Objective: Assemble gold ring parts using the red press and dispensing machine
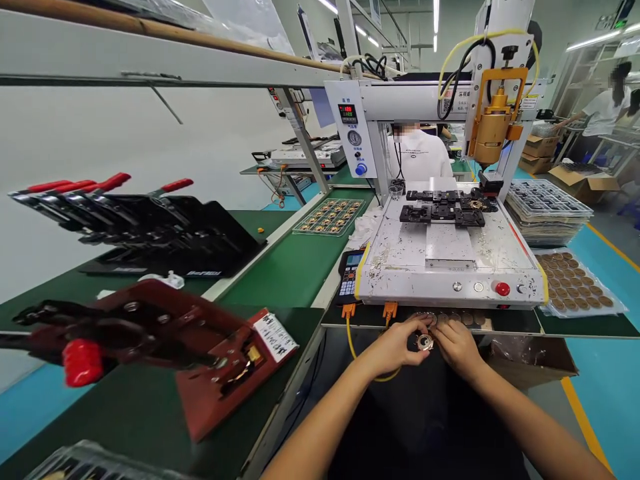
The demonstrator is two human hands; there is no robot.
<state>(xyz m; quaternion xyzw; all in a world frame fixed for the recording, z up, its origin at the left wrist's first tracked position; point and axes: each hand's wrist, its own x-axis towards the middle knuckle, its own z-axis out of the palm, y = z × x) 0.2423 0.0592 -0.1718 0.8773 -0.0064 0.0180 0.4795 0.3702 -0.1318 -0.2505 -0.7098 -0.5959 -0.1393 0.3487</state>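
Observation:
My left hand is closed, thumb and fingers pinching a small round metal part with a pale ring at the bench's front edge. Right beside it, my right hand has its fingers drawn together, their tips close to the part. Whatever those fingertips hold is hidden. Just behind both hands, a row of round clear discs lies along the edge, below the front panel of a white desktop machine. Black fixtures sit on the machine's bed, under a gold-coloured head.
At left stand a dark red hand press and red-handled clamps. A keypad controller leans by the machine. Trays of parts, stacked trays and bagged brown discs flank it. A cardboard box is below; a person sits behind.

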